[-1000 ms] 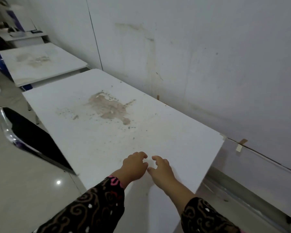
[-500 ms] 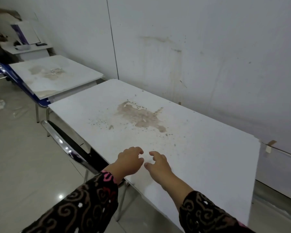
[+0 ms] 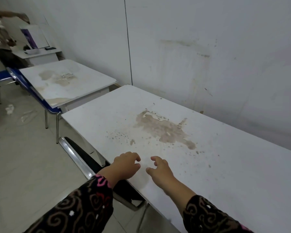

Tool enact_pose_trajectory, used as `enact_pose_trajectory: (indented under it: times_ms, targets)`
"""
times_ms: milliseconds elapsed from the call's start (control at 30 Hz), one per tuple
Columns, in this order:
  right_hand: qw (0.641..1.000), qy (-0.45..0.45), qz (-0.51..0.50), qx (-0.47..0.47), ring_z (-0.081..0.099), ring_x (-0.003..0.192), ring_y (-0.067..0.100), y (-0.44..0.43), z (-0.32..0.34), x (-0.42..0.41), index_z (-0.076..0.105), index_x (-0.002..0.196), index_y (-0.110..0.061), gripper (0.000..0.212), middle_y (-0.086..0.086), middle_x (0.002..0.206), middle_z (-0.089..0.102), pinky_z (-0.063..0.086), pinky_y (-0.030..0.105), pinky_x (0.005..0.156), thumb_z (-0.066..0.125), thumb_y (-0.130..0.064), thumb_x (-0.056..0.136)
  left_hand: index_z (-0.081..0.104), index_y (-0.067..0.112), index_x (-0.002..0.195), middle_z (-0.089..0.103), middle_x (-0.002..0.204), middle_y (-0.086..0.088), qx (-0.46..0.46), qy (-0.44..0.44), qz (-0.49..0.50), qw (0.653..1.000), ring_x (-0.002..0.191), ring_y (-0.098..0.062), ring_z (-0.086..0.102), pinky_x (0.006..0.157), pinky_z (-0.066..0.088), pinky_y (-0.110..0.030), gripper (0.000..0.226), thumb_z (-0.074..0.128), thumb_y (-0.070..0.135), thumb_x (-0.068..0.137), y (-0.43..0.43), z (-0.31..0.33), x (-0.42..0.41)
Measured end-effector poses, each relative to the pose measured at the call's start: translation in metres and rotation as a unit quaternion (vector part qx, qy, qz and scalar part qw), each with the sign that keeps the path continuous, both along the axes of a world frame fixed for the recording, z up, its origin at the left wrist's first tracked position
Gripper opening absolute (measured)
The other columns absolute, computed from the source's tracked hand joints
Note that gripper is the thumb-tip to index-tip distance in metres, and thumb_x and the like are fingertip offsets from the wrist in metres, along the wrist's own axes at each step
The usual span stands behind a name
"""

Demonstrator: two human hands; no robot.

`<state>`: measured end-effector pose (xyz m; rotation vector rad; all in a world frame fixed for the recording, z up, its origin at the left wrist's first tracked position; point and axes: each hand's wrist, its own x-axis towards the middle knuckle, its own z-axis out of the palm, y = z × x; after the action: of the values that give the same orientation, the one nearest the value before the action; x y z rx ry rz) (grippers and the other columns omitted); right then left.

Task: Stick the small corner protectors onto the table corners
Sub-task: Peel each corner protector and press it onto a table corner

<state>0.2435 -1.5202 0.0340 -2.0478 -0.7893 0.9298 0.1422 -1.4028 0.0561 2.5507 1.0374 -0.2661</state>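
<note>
Shifted along the table [image 3: 225,165] edge toward its left corner [image 3: 62,115], left hand [image 3: 126,163] and right hand [image 3: 160,170] are held loosely curled, nothing pinched; no corner protector is seen, one is judged light, soft, best pinched by outer faces.

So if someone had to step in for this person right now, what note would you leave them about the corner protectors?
Left hand: over the near edge of the white table, fingers loosely curled, grip empty as far as shows.
Right hand: beside it over the tabletop, likewise curled, nothing visible in it.
Corner protectors: none in view.
Done: nothing that shows; the near-left corner and far-left corner look bare.
Left: find the protectors, stick one on each corner.
</note>
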Motion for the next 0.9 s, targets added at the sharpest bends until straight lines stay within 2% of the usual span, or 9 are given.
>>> enact_pose_trajectory:
  times_ms: [200, 467, 600, 800, 900]
  targets:
    - [0.999, -0.007, 0.037, 0.001, 0.044, 0.107, 0.013, 0.101, 0.009, -0.004, 0.035, 0.139, -0.027, 0.052, 0.002, 0.143, 0.032, 0.042, 0.024, 0.081, 0.054, -0.026, 0.091, 0.048, 0.028, 0.130, 0.048, 0.137, 0.003, -0.005, -0.003, 0.040, 0.999, 0.124, -0.018, 0.046, 0.104, 0.036, -0.034, 0.037, 0.044, 0.039, 0.095, 0.095, 0.004, -0.005]
    - [0.998, -0.010, 0.063, 0.016, 0.046, 0.118, 0.018, 0.215, 0.019, -0.038, 0.037, 0.138, -0.027, 0.050, 0.002, 0.141, 0.032, 0.042, 0.025, 0.084, 0.054, -0.026, 0.091, 0.048, 0.027, 0.130, 0.048, 0.136, 0.001, -0.016, -0.016, 0.073, 0.997, 0.124, -0.019, 0.047, 0.104, 0.037, -0.036, 0.037, 0.045, 0.036, 0.095, 0.197, 0.004, -0.035]
    - [0.998, -0.012, 0.038, 0.039, 0.045, 0.122, 0.020, 0.294, 0.025, -0.067, 0.037, 0.139, -0.025, 0.051, 0.003, 0.142, 0.032, 0.043, 0.029, 0.092, 0.055, -0.030, 0.092, 0.048, 0.026, 0.131, 0.048, 0.136, 0.000, 0.004, -0.034, 0.059, 0.998, 0.123, -0.020, 0.047, 0.103, 0.038, -0.036, 0.037, 0.046, 0.036, 0.095, 0.274, 0.009, -0.062]
    - [0.998, 0.007, -0.021, 0.051, 0.047, 0.118, 0.019, 0.404, 0.044, -0.124, 0.037, 0.139, -0.026, 0.051, 0.003, 0.142, 0.034, 0.037, 0.026, 0.086, 0.055, -0.025, 0.091, 0.049, 0.025, 0.130, 0.050, 0.135, -0.001, 0.010, -0.042, 0.028, 0.999, 0.119, -0.021, 0.050, 0.102, 0.041, -0.039, 0.038, 0.046, 0.036, 0.095, 0.388, 0.022, -0.120]
    - [0.996, 0.021, -0.048, 0.073, 0.046, 0.121, 0.020, 0.456, 0.050, -0.153, 0.037, 0.139, -0.026, 0.051, 0.003, 0.143, 0.034, 0.040, 0.029, 0.092, 0.054, -0.025, 0.091, 0.049, 0.025, 0.130, 0.051, 0.134, -0.001, 0.017, -0.054, 0.010, 0.998, 0.121, -0.021, 0.049, 0.103, 0.040, -0.040, 0.037, 0.047, 0.036, 0.095, 0.441, 0.032, -0.147]
